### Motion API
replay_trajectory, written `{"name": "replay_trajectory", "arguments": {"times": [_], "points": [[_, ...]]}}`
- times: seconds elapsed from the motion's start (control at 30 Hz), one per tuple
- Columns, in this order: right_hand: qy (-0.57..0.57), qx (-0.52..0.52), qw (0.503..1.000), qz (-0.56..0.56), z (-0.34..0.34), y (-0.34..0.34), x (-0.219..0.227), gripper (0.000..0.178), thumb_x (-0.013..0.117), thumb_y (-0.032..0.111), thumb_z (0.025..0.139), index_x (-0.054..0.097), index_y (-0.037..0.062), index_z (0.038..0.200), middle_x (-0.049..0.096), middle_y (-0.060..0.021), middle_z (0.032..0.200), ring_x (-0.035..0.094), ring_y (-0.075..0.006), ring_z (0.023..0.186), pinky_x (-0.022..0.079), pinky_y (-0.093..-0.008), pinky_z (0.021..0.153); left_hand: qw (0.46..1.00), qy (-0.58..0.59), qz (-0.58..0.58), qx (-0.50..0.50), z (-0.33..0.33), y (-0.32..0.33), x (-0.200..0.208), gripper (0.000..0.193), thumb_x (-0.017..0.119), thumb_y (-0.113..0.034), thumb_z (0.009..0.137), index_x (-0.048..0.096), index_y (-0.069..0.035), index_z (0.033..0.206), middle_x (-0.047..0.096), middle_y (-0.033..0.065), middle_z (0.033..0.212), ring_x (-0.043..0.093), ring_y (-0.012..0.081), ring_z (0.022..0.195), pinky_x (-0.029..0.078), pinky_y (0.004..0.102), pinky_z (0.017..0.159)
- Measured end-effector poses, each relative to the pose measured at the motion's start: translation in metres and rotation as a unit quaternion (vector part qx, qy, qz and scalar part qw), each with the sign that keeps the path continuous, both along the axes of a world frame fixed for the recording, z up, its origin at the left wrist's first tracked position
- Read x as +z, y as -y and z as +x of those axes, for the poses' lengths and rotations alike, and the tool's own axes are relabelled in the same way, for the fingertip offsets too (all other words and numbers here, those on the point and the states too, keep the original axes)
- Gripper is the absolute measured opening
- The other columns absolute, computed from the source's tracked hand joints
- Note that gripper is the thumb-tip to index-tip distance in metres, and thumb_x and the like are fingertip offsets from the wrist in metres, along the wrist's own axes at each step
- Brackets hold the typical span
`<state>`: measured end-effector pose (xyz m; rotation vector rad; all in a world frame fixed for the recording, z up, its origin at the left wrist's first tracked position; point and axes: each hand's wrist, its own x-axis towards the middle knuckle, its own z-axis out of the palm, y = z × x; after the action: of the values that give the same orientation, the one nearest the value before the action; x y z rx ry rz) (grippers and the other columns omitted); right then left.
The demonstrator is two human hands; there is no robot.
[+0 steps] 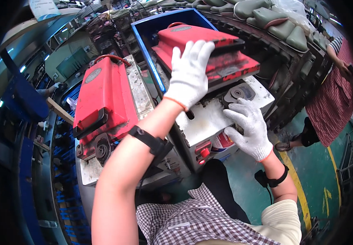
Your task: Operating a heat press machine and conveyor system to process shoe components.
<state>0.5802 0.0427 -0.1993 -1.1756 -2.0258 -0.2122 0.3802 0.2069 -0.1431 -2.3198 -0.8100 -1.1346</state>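
Observation:
Both my hands wear white knit gloves. My left hand (189,73) lies over the left part of a red machine cover (225,61), fingers stretched out and slightly spread. My right hand (250,128) is just in front of a grey round latch part (238,94) on the machine's worn white top (201,122). Its fingers are apart and reach toward that part; I cannot tell whether they touch it. Below, a red knob (204,152) sits on the machine's front beside a red-and-white label. Neither hand holds anything I can see.
A second machine with a red cover (107,94) stands close on the left. Behind the right machine is a blue-edged bin (148,53). Green clogs (262,18) crowd a rack at the back right. Another person in a red checked apron (331,106) stands at the right.

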Motion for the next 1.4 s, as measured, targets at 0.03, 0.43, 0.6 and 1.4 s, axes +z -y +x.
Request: {"name": "replay_trajectory", "arguments": {"times": [0.03,0.43,0.6,1.4], "points": [[-0.002,-0.003,1.000,-0.002,0.000,-0.001,-0.005,0.046,0.084,0.013,0.077,0.073,0.0117,0.122,0.070,-0.0120,0.127,0.060,-0.0382,0.131,0.046,-0.0510,0.114,1.000,-0.001,0.001,0.009,0.001,0.004,-0.017,0.084,0.065,0.001,0.073,0.042,-0.009,0.154,0.050,0.0179,0.150,0.047,0.0405,0.139,0.032,0.0609,0.114],[-0.229,-0.164,0.947,0.157,0.099,-0.080,-0.051,0.024,0.056,0.006,0.103,0.072,0.0035,0.122,0.073,-0.0174,0.113,0.070,-0.0360,0.107,0.054,-0.0389,0.098,1.000,-0.005,-0.008,0.023,0.010,0.013,-0.065,0.072,0.059,-0.003,0.084,0.046,-0.011,0.155,0.048,0.0173,0.156,0.044,0.0422,0.145,0.031,0.0610,0.121],[-0.136,-0.227,0.934,0.239,0.058,-0.087,-0.033,0.025,0.068,0.005,0.088,0.074,0.0114,0.112,0.072,-0.0111,0.105,0.067,-0.0341,0.105,0.053,-0.0460,0.095,0.998,-0.014,-0.055,0.038,-0.009,0.029,-0.040,0.068,0.062,-0.004,0.081,0.054,-0.010,0.148,0.058,0.0178,0.146,0.052,0.0404,0.137,0.036,0.0570,0.118],[-0.336,0.432,0.609,-0.574,-0.308,0.028,-0.022,0.029,0.055,0.025,0.101,0.063,0.0095,0.124,0.058,-0.0013,0.085,0.054,-0.0101,0.059,0.044,-0.0278,0.052,0.899,-0.081,-0.312,0.297,-0.308,0.133,0.019,0.036,0.068,-0.043,0.096,0.069,-0.008,0.096,0.069,0.0244,0.082,0.069,0.0453,0.086,0.051,0.0548,0.074]]}}
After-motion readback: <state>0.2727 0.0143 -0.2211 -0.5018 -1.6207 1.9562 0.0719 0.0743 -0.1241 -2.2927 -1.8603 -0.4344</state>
